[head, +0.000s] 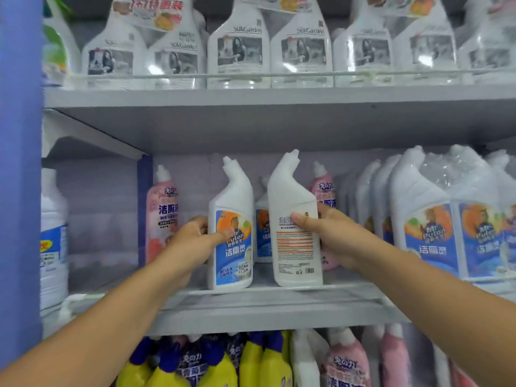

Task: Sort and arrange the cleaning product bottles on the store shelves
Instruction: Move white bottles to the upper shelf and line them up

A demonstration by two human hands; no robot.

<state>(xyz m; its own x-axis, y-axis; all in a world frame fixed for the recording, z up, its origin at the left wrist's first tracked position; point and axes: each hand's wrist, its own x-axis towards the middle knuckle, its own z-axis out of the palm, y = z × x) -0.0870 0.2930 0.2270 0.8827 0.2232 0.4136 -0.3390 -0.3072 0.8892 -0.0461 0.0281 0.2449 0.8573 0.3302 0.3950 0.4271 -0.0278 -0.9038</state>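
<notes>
Two white angled-neck toilet cleaner bottles stand near the front of the middle shelf (268, 311). My left hand (192, 241) grips the left bottle (231, 247), whose blue and orange label faces me. My right hand (326, 230) grips the right bottle (296, 241), which shows its back label with small print and sits slightly tilted. A third bottle of the same kind (262, 233) stands behind, between the two. Pink bottles stand at the back, one on the left (162, 213) and one on the right (325, 191), partly hidden by my right hand.
Shrink-wrapped packs of the same white bottles (435, 224) fill the shelf's right side. A white jug (53, 236) stands at far left beside a blue pillar (19, 177). Clear spray bottles (240, 51) line the top shelf. Yellow bottles (251, 361) and pink bottles (346, 361) fill the bottom shelf.
</notes>
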